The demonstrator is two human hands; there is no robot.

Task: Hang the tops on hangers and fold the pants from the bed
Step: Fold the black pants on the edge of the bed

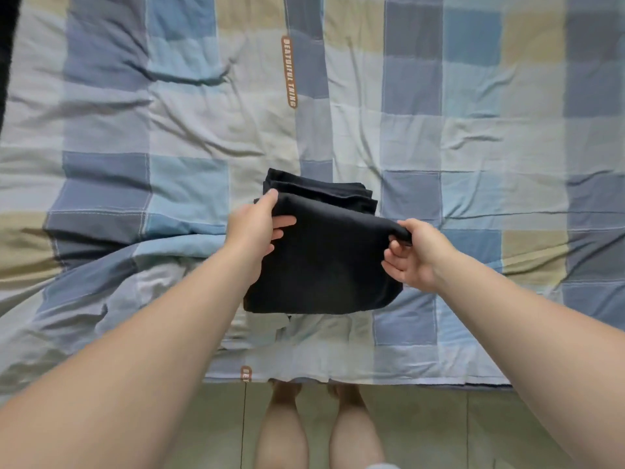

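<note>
Folding seems to be in its last stage. The left hand [257,228] holds the left edge of the folded black pants [324,265], thumb and fingers closed on the cloth. The bundle sits on the checked quilt [473,147], near the bed's front edge, with layers stacked at its far side. The right hand [416,255] pinches the right corner with curled fingers. Next, I judge, both hands must lay the top fold flat, edges aligned.

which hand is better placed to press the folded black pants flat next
Left, probably: the left hand grips the black pants along their left edge, thumb on the top fold, while the right hand only pinches the right corner.
</note>
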